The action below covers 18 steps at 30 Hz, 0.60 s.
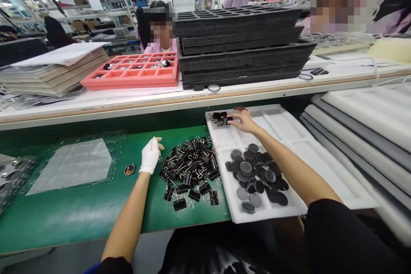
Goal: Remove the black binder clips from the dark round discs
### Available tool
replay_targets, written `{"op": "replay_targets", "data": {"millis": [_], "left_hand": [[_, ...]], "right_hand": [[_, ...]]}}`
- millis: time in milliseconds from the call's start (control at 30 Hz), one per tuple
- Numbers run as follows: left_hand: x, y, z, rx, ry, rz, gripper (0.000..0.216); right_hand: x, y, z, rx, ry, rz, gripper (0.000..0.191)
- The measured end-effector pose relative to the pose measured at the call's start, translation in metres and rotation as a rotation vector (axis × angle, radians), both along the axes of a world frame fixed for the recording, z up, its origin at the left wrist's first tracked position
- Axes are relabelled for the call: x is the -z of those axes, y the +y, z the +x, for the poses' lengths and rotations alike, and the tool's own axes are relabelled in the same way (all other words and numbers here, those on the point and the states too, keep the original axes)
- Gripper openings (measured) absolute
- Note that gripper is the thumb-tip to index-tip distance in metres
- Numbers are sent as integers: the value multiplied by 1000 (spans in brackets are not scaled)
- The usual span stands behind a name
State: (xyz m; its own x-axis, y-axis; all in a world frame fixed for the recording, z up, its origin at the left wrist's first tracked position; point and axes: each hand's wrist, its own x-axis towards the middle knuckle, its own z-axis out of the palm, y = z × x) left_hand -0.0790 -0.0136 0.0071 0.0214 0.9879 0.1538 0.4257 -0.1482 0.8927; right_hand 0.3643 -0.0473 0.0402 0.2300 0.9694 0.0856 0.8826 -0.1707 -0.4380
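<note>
My right hand (244, 122) is closed on a black binder clip (227, 120), at the far left corner of a white foam tray (229, 205). More black clips lie against it in that corner. Several dark round discs (245, 168) lie loose in the tray's near left section. My left hand (150, 155), in a white glove with bare fingertips, is just left of a heap of binder clips (192, 160) on the green mat. Its fingers are curled in, and anything inside them is hidden. A small round part (129, 169) with an orange centre lies left of that hand.
A clear plastic tray (73, 165) lies on the green mat (96, 214) at left. White and grey foam sheets (362, 137) are stacked at right. On the raised shelf stand a red compartment tray (131, 78) and stacked black trays (240, 60). Other people sit beyond.
</note>
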Motion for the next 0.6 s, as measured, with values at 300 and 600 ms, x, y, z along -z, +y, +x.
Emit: {"op": "replay_targets", "data": {"millis": [300,600], "left_hand": [[7,-7,0,115,237,71,45],[2,-6,-1,89,291,123,49]], "right_hand": [[41,5,8,-5,22,10,40],[25,3,-2,2,-90,61,37]]}}
